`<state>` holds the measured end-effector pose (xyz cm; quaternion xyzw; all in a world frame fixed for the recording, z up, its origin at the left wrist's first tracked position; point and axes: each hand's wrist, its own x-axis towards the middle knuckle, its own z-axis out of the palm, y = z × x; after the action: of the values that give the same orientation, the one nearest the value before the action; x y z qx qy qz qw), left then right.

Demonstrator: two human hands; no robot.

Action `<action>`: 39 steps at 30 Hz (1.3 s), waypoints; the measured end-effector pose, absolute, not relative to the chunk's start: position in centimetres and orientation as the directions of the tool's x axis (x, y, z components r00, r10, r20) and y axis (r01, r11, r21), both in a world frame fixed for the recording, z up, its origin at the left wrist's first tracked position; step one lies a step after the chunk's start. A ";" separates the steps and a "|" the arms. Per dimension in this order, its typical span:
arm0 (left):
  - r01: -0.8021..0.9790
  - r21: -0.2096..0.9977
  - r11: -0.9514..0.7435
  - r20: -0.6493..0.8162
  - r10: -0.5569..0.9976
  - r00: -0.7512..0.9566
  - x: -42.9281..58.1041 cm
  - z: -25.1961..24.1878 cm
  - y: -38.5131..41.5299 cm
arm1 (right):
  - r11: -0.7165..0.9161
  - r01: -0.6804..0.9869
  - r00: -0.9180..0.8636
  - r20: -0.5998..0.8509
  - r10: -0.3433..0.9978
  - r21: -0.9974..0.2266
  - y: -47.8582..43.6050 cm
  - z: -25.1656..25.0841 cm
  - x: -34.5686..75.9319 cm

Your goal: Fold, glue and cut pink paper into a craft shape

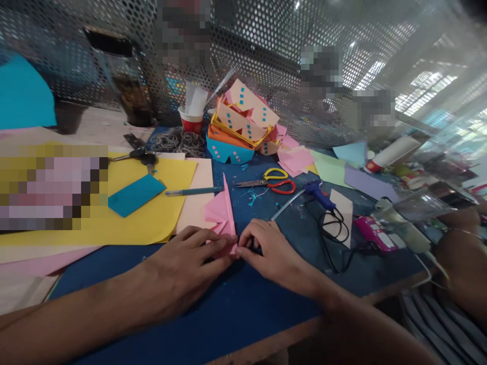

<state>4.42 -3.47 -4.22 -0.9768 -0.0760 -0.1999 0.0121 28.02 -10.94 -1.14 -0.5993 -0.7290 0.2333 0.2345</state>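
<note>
A pink folded paper piece (220, 210) stands up from the blue table, one long narrow edge pointing away from me. My left hand (201, 253) is closed on its near end, thumb and fingers pressed against the paper. At that same near corner my right hand (262, 248) pinches with thumb and forefinger, its fingertips touching the paper's edge. A blue-grey pen (194, 191) lies just behind the pink paper. Beyond my right hand are scissors (266, 182) with yellow and red handles, blades pointing left, among small blue paper scraps.
A blue glue gun (319, 195) with a black cord lies to the right, near a magenta power strip (375, 233). Stacked paper shapes (243, 121) and a red-white cup (191, 120) stand at the back. Yellow sheets (144, 230) cover the left. A person's arm (462, 253) is at far right.
</note>
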 end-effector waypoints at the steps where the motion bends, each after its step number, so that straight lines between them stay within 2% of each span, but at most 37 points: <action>1: 0.160 0.000 -0.987 0.395 0.147 0.907 4.4 -4.3 -3.5 | 0.167 0.767 -0.171 0.054 0.984 -0.619 -10.9 -1.1 28.0; 5: 0.164 -0.051 -0.985 0.411 0.129 0.903 4.4 -4.8 -3.3 | 0.170 0.774 -0.178 0.048 0.983 -0.610 -10.8 -0.8 27.9; 9: 0.084 -0.106 -0.991 0.439 0.029 0.898 4.4 -5.5 -2.6 | 0.159 0.788 -0.175 0.031 0.984 -0.594 -10.7 -0.8 27.9; 14: 0.052 -0.082 -0.995 0.423 0.013 0.906 4.3 -5.8 -2.2 | 0.177 0.808 -0.193 0.032 0.981 -0.562 -11.0 -0.4 27.9; 16: 0.048 -0.054 -0.997 0.422 0.020 0.906 4.3 -5.5 -2.4 | 0.221 0.845 -0.240 0.024 0.970 -0.487 -10.6 0.2 28.5; 18: 0.069 -0.014 -0.998 0.412 0.057 0.909 4.3 -5.1 -2.6 | 0.254 0.908 -0.266 0.012 0.964 -0.333 -9.5 1.0 29.7; 23: 0.050 0.028 -0.998 0.341 0.056 0.939 4.2 -4.0 -2.7 | 0.053 0.996 -0.043 0.148 0.988 -0.066 -4.4 2.7 34.2; 28: 0.045 0.043 -0.998 0.345 0.058 0.937 4.2 -3.6 -2.5 | -0.002 0.987 0.001 0.008 1.000 0.163 -0.6 2.6 37.2; 33: 0.035 0.109 -0.993 0.342 0.071 0.937 4.2 -3.5 -2.5 | 0.032 0.950 0.008 -0.127 0.992 0.311 1.2 2.7 38.0; 39: 0.065 0.158 -0.985 0.314 0.112 0.943 4.1 -3.4 -2.5 | 0.062 0.926 -0.004 -0.154 0.988 0.373 2.1 3.0 38.7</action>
<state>4.07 -2.55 -3.38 -0.9829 -0.0449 -0.1631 -0.0730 38.69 2.11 3.02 -0.6800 -0.7037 -0.0824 -0.1889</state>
